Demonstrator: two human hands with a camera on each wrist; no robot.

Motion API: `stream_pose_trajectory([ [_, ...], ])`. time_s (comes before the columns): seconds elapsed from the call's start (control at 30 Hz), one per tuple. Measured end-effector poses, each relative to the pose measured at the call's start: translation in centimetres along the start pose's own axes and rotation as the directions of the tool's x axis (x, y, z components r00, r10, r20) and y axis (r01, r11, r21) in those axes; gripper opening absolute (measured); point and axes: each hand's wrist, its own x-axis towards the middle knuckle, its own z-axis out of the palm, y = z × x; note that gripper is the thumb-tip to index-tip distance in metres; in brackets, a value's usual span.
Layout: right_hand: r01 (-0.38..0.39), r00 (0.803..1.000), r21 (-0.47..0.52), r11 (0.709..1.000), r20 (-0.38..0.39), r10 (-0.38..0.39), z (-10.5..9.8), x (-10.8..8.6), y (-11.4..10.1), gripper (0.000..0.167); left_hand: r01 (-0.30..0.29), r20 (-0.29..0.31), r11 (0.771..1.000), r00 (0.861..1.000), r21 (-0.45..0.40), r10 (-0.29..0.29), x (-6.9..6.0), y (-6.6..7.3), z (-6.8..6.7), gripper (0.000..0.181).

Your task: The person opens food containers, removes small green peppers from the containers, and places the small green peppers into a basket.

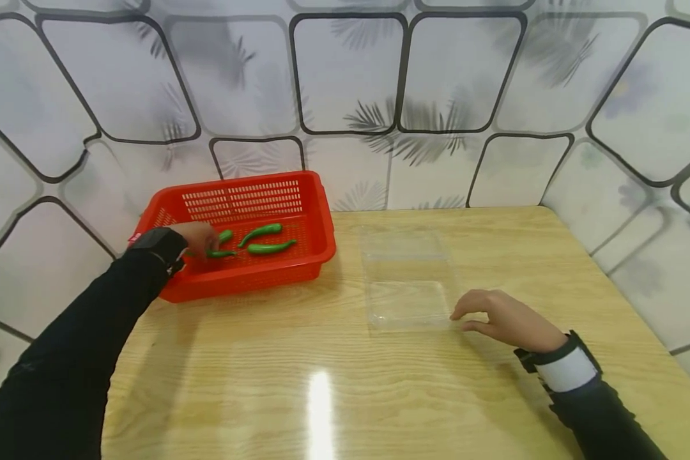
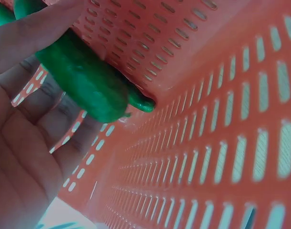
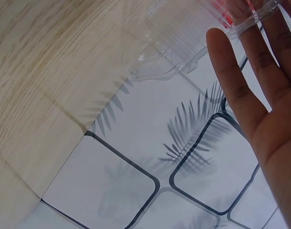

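Note:
In the head view my left hand point(image 1: 198, 237) reaches into the left part of a red plastic basket point(image 1: 241, 281). It pinches a green chili pepper point(image 2: 85, 78) between thumb and fingers, as the left wrist view shows. Several other green chili peppers point(image 1: 271, 247) lie on the basket floor, some partly hidden by the hand. A clear plastic box point(image 1: 405, 268), its lid folded back, stands open on the table. At its near right corner is my right hand point(image 1: 503, 316), fingers loosely bent and holding nothing; the fingertips look to touch the box's edge.
The light wooden table point(image 1: 253, 370) carries the basket at back left and the box right of centre. A patterned white wall covering point(image 1: 345, 76) rises behind the table and along its sides.

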Motion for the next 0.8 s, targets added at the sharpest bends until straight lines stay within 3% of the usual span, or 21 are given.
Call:
stream_pose_trajectory([
  [0.3, -0.003, 1.000, 0.014, 1.000, 0.020, 0.003, 0.1, 0.6, 0.1, 0.021, 0.002, 0.107, 1.000, 0.994, -0.024, 0.001, -0.3, -1.0, 0.2, 0.013],
  [0.37, -0.010, 1.000, 0.019, 1.000, 0.027, 0.009, 0.2, 0.6, 0.0, 0.021, -0.004, 0.124, 1.000, 0.992, -0.026, 0.007, -0.5, -1.0, 0.2, 0.021],
  [0.47, -0.024, 0.999, 0.017, 1.000, 0.038, 0.023, 0.1, 0.7, -0.1, 0.020, -0.007, 0.149, 0.999, 0.989, -0.040, 0.013, -1.1, -0.3, -0.2, 0.035],
  [0.67, -0.050, 0.997, 0.014, 0.999, 0.059, 0.049, 0.2, 0.6, 0.0, 0.019, 0.042, 0.183, 0.995, 0.983, -0.088, -0.026, -1.7, 0.6, -0.5, 0.019],
  [0.8, -0.055, 0.997, 0.013, 0.998, 0.059, 0.054, 0.1, 0.4, 0.0, 0.019, 0.064, 0.184, 0.991, 0.982, -0.116, -0.041, -1.6, 0.7, -0.4, 0.019],
])
